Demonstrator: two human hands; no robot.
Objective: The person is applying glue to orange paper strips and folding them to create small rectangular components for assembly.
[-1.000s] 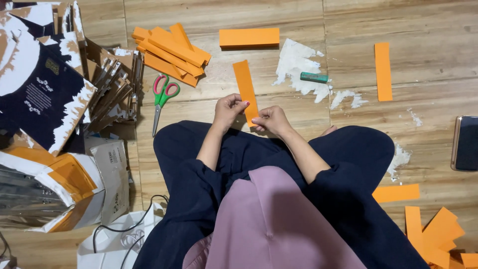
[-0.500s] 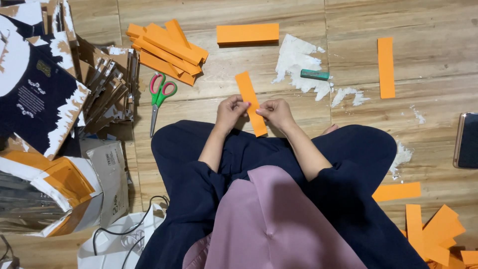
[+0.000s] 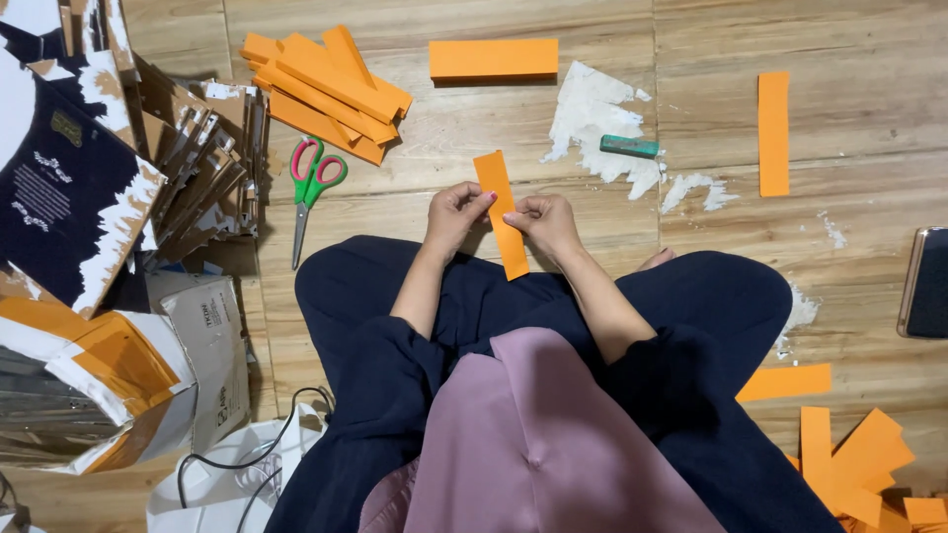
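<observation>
- Seated cross-legged on the floor [image 3: 592,257], a person holds an orange strip [image 3: 500,212] above their lap.
- Left hand [image 3: 456,215] and right hand [image 3: 543,219] each pinch a long edge.
- Judged step: creasing or folding the strip.
- Next calls for even, steady finger pressure.
- Scissors [image 3: 311,192] lie nearby.

We see only part of the phone [image 3: 928,282], cut off by the right edge. Our fingers hide the middle of the orange strip [image 3: 501,212].
</observation>
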